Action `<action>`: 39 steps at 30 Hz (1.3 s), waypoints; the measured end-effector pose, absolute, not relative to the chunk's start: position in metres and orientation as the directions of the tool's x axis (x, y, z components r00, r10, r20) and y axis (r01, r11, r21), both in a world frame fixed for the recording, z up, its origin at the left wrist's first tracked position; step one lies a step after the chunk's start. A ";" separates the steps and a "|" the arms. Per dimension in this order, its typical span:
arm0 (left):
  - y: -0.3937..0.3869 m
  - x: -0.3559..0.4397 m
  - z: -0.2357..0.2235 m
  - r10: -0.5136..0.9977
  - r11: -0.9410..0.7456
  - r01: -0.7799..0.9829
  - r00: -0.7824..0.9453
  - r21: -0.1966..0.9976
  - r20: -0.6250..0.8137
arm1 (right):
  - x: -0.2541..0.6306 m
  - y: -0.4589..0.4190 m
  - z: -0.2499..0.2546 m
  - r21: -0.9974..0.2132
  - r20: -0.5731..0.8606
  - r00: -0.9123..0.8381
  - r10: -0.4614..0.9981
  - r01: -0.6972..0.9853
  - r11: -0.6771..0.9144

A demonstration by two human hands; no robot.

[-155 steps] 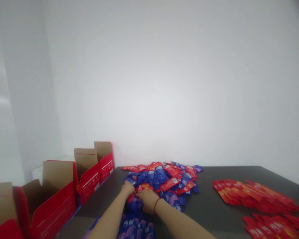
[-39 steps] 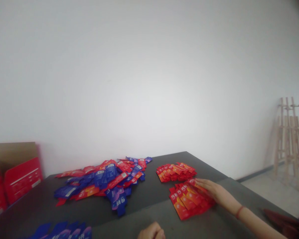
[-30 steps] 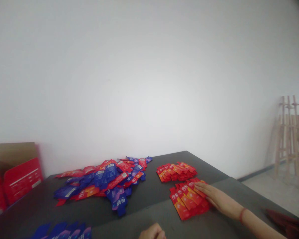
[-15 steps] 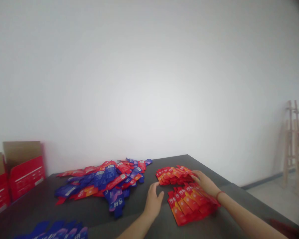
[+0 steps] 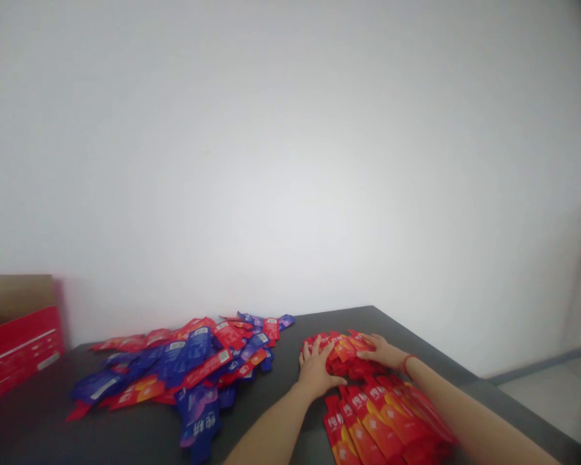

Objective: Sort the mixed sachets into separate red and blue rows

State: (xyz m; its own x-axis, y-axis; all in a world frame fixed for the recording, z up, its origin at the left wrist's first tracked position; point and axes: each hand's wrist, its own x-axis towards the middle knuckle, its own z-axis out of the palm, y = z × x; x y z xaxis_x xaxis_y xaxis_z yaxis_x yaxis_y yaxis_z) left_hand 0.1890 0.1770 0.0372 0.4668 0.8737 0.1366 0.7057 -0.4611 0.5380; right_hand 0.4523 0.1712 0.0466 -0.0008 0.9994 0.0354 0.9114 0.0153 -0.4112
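Far red bundle point(image 5: 345, 349) between two hands

Just nearer than the grip: front red row point(image 5: 375, 423). Left hand point(image 5: 314, 373) and right hand point(image 5: 386, 354) touch opposite ends of the bundle, equally near; thumbs and fingers apart. Long axis crosswise, hand to hand. Mixed pile point(image 5: 179, 361) left of grip.

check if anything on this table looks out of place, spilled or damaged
Nothing looks spilled or damaged. The mixed pile is the untidy part: red and blue pouches lie jumbled at different angles, unlike the near row of red pouches, which overlap facing one way.
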 end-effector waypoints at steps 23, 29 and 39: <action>0.181 0.223 0.035 0.879 -0.455 0.755 0.464 0.472 0.106 | 0.486 0.178 0.042 -0.277 -0.057 -0.058 0.997 0.960 0.040; 0.180 0.224 0.043 0.881 -0.442 0.735 0.463 0.514 0.097 | 0.483 0.173 0.046 -0.311 -0.029 -0.066 0.997 0.949 0.053; 0.084 0.151 0.045 0.766 -0.592 0.515 0.598 0.621 0.235 | 0.479 0.069 0.046 -0.467 0.165 -0.042 0.985 0.877 0.116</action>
State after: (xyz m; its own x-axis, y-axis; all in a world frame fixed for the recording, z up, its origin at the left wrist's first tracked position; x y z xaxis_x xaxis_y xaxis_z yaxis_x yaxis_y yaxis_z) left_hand 0.1508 0.0838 0.0454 0.5979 0.7664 0.2349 0.5146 -0.5917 0.6206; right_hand 0.4793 0.0694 0.0459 -0.0423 0.9854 0.1648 0.8765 0.1158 -0.4672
